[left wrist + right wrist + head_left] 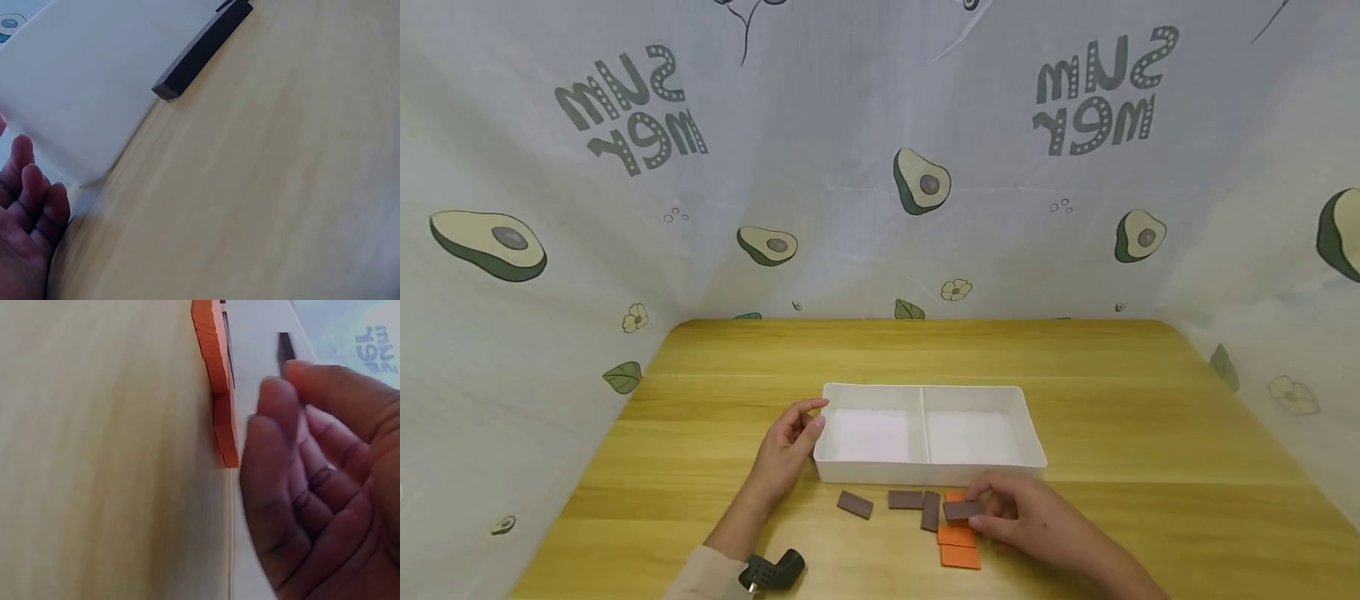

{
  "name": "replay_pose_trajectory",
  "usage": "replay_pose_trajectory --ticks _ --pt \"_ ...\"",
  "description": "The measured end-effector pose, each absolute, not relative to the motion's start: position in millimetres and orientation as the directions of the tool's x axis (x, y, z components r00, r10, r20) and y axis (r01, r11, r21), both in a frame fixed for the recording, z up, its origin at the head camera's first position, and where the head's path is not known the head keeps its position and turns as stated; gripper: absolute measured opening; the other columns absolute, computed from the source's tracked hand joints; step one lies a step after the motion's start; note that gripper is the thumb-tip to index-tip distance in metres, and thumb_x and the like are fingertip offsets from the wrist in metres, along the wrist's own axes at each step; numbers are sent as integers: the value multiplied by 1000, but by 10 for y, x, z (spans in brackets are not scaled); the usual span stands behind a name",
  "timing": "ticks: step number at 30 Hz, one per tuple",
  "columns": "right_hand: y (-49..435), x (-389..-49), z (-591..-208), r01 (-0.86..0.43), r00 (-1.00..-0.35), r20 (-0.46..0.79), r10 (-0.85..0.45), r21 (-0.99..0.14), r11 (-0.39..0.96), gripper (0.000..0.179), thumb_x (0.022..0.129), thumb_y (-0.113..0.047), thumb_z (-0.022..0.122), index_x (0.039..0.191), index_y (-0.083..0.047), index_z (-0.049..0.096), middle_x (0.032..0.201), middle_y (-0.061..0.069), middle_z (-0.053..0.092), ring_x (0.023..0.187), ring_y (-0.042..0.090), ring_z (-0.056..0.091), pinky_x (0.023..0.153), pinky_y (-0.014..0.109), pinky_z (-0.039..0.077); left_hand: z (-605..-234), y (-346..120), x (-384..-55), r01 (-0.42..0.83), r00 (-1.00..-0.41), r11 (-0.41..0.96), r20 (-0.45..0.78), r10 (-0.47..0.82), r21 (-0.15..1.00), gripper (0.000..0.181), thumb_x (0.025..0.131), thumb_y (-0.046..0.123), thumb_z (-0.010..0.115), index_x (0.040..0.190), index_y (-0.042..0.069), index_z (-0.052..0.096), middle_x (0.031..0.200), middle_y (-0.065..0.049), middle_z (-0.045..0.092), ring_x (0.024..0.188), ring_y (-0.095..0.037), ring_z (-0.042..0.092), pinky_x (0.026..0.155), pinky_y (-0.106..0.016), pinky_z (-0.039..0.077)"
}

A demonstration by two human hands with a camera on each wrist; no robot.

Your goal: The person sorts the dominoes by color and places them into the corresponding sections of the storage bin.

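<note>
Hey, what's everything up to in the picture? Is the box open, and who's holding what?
White box: upright, open on top
Left hand: at the box's left end, can't tell if gripping
Right hand: pinching a brown block
Other three brown blocks: lying on the table, one apart on the left
Orange blocks: lying in a row near the right hand
Curtain: hanging behind the table

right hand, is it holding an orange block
No, the head view shows the right hand pinching a brown block.
</note>
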State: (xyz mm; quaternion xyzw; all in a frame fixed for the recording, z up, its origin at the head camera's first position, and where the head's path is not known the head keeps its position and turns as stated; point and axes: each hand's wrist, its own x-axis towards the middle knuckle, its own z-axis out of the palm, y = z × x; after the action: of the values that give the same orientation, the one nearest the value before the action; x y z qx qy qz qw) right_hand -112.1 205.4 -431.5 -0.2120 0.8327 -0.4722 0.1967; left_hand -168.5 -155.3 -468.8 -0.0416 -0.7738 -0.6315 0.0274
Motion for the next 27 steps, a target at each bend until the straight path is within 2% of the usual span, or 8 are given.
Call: replay_pose_trajectory --ticks 6,15,22,27 --pt "2002 -1087 -4230 -303 -844 0 -536 -824 478 19 93 -33 75 105 -19 70 80 -10 64 69 -2 55 57 23 50 -4674 -1536 -1686 101 -995 197 99 23 975 29 102 20 63 130 12 66 90 -4 53 74 -11 50 66 -20 42" --pt "1813 -1114 -3922 -393 -847 102 -523 -781 485 19 94 -30 74 107 -16 72 84 -10 65 75 0 58 64 22 53 -4678 -1526 -1687 90 -996 185 87 24 979 29 102 18 63 130 12 66 90 -2 54 72 -10 50 66 -20 43" --pt "1521 -1350 -3738 -391 -876 127 -465 -753 530 17 93 -26 76 105 -16 72 83 -8 67 70 3 60 63 23 54 -4672 -1550 -1684 91 -996 187 90 16 978 28 101 19 64 129 14 67 90 -3 55 72 -10 50 66 -20 43" --pt "1278 -1553 -3726 -360 -896 113 -430 -751 553 16 93 -20 76 107 -14 72 85 -5 68 74 9 62 65 23 54 -4695 -1557 -1693 92 -996 178 90 19 980 28 101 19 65 129 15 67 90 -3 55 72 -11 51 66 -20 44"
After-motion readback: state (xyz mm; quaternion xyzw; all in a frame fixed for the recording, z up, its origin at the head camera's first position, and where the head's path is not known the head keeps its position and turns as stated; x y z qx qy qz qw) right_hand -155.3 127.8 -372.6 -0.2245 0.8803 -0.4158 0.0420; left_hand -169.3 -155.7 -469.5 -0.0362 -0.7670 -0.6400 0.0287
